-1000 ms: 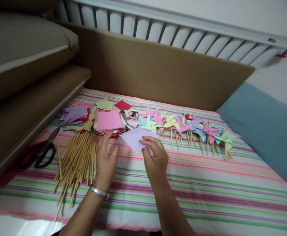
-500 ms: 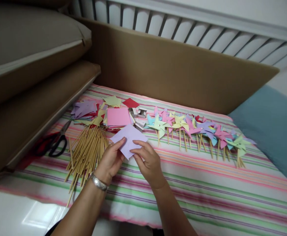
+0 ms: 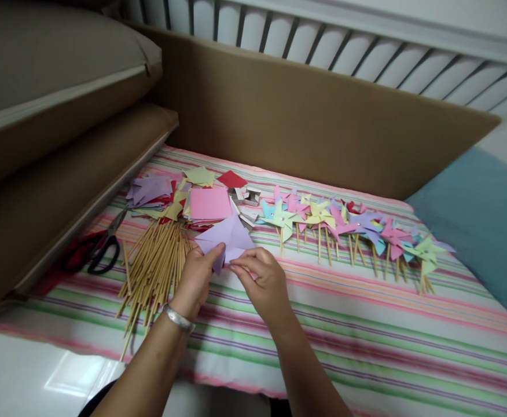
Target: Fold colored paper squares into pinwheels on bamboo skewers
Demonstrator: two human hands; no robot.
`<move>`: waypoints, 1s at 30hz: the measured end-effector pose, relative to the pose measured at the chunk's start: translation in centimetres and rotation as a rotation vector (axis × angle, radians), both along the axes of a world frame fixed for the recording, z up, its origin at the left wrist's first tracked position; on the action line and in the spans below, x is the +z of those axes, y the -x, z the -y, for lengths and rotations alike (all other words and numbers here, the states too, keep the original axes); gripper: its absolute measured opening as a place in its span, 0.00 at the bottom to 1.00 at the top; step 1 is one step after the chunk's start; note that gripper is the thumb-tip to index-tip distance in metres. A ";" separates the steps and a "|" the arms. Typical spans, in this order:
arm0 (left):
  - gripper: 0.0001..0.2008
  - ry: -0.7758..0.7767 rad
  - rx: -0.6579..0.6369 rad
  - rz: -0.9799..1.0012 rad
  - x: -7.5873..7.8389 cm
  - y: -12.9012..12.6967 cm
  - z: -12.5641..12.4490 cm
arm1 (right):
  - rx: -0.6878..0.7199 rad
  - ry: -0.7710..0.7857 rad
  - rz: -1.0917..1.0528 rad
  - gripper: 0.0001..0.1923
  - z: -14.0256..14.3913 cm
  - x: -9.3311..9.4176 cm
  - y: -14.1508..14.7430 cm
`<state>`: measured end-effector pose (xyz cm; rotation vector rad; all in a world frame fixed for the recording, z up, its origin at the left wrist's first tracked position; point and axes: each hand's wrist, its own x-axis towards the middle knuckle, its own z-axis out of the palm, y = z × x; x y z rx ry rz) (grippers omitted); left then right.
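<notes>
The lilac paper square (image 3: pixel 227 236), flat half a second ago, now creases into a fold as left hand (image 3: pixel 199 280) and right hand (image 3: pixel 262 284) pinch its near edge.

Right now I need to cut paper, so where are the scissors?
The scissors lie at the left of the head view on the striped cloth, left of the wooden sticks.

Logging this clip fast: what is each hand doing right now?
Left hand: closed, pinching the lilac paper square at its near edge.
Right hand: fingertips pinching the same paper.
</notes>
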<state>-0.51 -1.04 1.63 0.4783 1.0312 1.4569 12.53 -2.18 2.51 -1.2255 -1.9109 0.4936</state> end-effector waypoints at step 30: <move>0.08 -0.011 -0.176 -0.034 -0.3 -0.8 0.5 | -0.182 0.496 -0.183 0.10 -1.2 -0.6 -0.6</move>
